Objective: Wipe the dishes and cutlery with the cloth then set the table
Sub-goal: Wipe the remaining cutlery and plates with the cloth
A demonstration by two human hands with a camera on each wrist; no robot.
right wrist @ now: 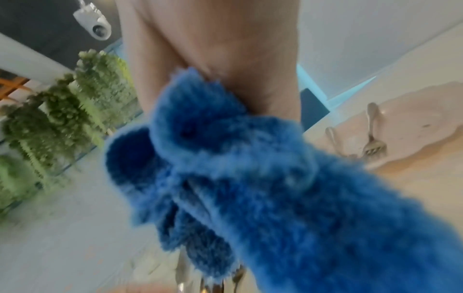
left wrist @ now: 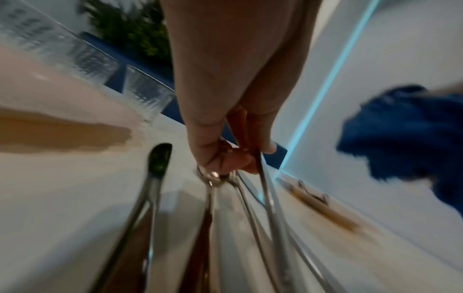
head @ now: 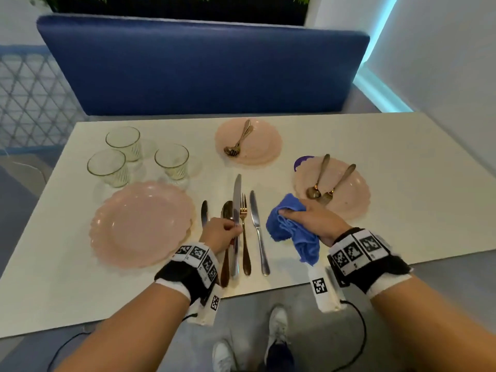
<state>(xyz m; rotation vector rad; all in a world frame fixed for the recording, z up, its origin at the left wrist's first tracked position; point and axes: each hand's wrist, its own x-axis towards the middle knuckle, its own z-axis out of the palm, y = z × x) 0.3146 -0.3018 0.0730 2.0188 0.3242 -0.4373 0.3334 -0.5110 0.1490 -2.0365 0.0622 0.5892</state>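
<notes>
My left hand [head: 224, 232] pinches a long silver knife [head: 236, 208] at mid-length, its blade pointing away from me; the left wrist view shows my left hand [left wrist: 225, 154] with fingertips closed on thin metal. Beside it on the white table [head: 349, 135] lie a dark spoon [head: 227, 213], a gold fork [head: 244, 232], a second knife [head: 257, 229] and a small knife [head: 204, 213]. My right hand [head: 303, 218] grips a bunched blue cloth [head: 292, 232], which fills the right wrist view as a blue cloth [right wrist: 250, 178]. A large pink plate [head: 139, 224] sits at my left.
Three clear glasses [head: 123, 140] stand at the back left. A far pink plate [head: 265, 146] carries a spoon and fork, and a right pink plate [head: 354, 194] holds a spoon and fork [right wrist: 373, 146]. A blue bench [head: 204, 65] backs the table.
</notes>
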